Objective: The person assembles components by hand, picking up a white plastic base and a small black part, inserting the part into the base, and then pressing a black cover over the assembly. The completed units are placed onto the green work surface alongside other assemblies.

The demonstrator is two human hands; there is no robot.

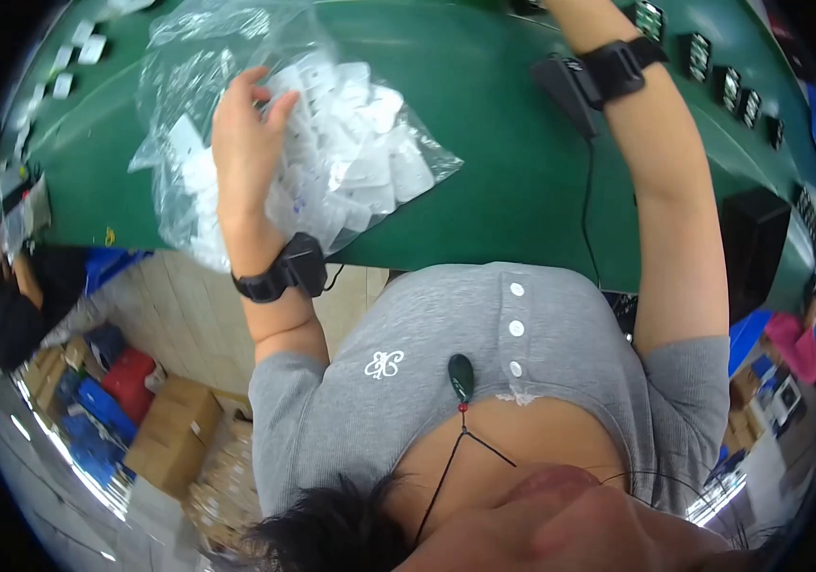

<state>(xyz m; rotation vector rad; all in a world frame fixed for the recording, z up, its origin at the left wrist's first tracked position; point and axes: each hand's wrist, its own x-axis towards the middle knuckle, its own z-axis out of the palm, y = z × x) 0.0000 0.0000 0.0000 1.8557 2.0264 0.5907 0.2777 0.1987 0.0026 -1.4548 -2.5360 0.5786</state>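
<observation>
My left hand (248, 133) is over a clear plastic bag (227, 38) on the green table, with its thumb and fingers curved and apart and nothing visible between them. Inside and around the bag's mouth lies a heap of flat white plastic pieces (370, 176), right beside my fingertips. My right forearm (670, 200) reaches up across the table and leaves the picture at the top edge, so the right hand and whatever it touches are cut off. Black straps with small devices circle both of my wrists.
Small black blocks with patterned faces (699, 55) stand in a row at the upper right. White pieces (91, 50) lie at the far left of the table (494, 124). A black cable (587, 210) runs from the right wrist device. Cardboard boxes (174, 434) are on the floor.
</observation>
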